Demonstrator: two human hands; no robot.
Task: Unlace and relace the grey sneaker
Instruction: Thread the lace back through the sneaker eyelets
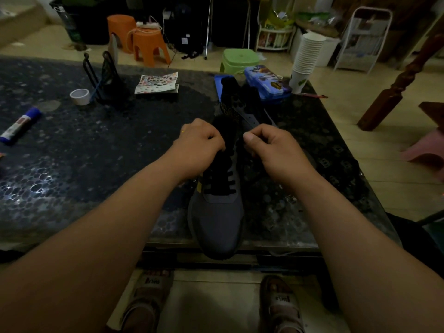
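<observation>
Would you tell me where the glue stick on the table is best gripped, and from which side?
Probably the white barrel of the glue stick, at mid-length, coming from above with the grip across its width: it lies flat on the table, slanted, and the blue cap might pull off.

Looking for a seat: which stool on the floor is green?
The low green stool behind the blue case. Two taller orange stools stand left of it; a pink stool sits far right.
</observation>
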